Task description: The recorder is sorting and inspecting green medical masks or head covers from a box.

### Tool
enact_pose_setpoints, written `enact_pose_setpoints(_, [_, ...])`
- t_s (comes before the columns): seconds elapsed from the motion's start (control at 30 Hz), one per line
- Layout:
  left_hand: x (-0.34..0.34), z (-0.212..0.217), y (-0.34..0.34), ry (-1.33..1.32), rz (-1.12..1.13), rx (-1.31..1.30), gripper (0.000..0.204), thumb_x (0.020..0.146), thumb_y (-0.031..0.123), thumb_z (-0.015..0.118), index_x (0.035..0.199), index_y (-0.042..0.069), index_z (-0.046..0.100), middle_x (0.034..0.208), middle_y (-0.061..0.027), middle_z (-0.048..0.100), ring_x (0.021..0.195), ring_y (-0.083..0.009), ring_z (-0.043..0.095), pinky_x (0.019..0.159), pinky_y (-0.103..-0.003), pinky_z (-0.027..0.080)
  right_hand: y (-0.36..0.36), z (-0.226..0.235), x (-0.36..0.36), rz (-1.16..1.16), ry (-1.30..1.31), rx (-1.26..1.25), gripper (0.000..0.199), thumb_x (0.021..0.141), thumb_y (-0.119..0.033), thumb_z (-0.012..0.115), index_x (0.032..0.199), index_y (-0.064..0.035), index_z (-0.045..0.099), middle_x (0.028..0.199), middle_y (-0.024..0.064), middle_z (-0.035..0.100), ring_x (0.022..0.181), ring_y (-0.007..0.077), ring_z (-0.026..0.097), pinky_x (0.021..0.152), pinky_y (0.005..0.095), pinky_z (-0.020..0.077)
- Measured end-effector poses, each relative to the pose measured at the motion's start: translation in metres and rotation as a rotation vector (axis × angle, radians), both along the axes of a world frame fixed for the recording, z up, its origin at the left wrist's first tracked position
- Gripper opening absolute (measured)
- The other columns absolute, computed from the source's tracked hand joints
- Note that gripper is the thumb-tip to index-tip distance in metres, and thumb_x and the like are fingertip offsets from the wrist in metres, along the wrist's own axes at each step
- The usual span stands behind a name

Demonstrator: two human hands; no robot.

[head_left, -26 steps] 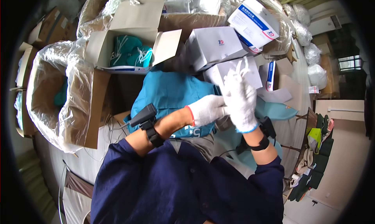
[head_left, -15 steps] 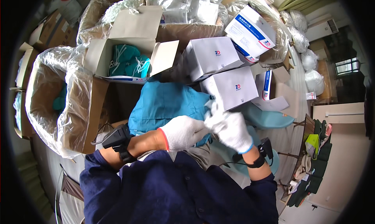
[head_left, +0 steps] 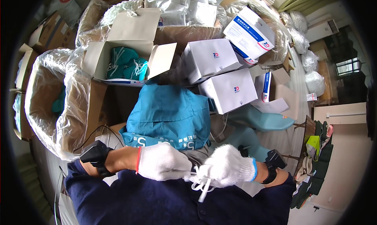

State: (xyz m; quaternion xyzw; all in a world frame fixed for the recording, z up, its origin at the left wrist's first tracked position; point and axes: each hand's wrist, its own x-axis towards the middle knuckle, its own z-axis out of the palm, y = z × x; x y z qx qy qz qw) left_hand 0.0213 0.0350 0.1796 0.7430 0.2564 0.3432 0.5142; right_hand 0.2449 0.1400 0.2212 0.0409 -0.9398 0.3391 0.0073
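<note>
Close to my chest, my left hand (head_left: 163, 162) and my right hand (head_left: 227, 168), both in white knitted gloves, are closed with their fingertips nearly meeting. White cords (head_left: 204, 187) run between the fingers and dangle in loops below the right hand. Just beyond the hands, a teal cloth (head_left: 169, 115) with white print drapes over my lap. Past it stands an open carton (head_left: 163, 60) with teal face masks (head_left: 125, 57) inside, white straps lying over them.
White closed boxes (head_left: 229, 91) stand right of the carton. To the left is a large plastic-lined cardboard box (head_left: 92, 111) with a teal item inside. A blue-green chair (head_left: 271, 118) is at the right. Clear plastic bags (head_left: 314, 81) lie farther right.
Both hands have come down and back toward my chest, off the teal cloth's edge. The white cords now hang plainly below the right hand, and the cloth's print shows.
</note>
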Motion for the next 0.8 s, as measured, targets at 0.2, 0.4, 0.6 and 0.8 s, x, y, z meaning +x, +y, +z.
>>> enact_pose_setpoints(0.2, [-0.054,-0.044,-0.032,-0.214,0.157,0.342,0.014,0.086,0.014,0.057,0.083,0.001,0.060,0.074,-0.0159,0.058,0.068,-0.0312,0.061,0.059,-0.040,0.048,0.017,0.009,0.030,-0.056,-0.059,-0.018,0.017,0.078,-0.026,0.068,0.089,-0.0138,0.074,0.071,0.0005,0.067,0.058,0.0213,0.064,0.051,0.0295,0.0495])
enact_pose_setpoints(0.4, [-0.153,-0.058,-0.041,0.117,0.973,-0.815,0.013,0.089,0.013,0.053,0.084,0.003,0.060,0.067,0.0010,0.047,0.048,-0.0056,0.039,0.041,-0.022,0.030,0.052,-0.079,0.133,-0.932,-0.392,-0.654,0.021,0.094,-0.012,0.057,0.076,-0.0021,0.059,0.076,0.0011,0.060,0.063,0.0085,0.054,0.058,0.0214,0.0444])
enact_pose_setpoints(0.6, [-0.195,-0.174,-0.059,0.887,1.262,-0.816,0.035,0.083,0.023,0.062,0.113,0.005,0.059,0.119,-0.0176,0.059,0.103,-0.0395,0.061,0.089,-0.039,0.051,0.020,-0.146,0.051,-1.091,0.091,-1.432,0.019,0.097,-0.022,0.057,0.099,-0.0027,0.056,0.074,0.0029,0.053,0.061,0.0107,0.049,0.052,0.0242,0.0390])
enact_pose_setpoints(0.8, [-0.043,-0.113,-0.001,0.548,1.033,-0.226,0.041,0.080,0.032,0.070,0.111,0.007,0.063,0.114,-0.0136,0.063,0.105,-0.0327,0.060,0.091,-0.038,0.048,-0.002,-0.192,-0.052,-0.946,0.237,-1.899,0.028,0.098,-0.020,0.054,0.108,0.0049,0.060,0.078,0.0027,0.059,0.069,0.0107,0.056,0.059,0.0230,0.0455])
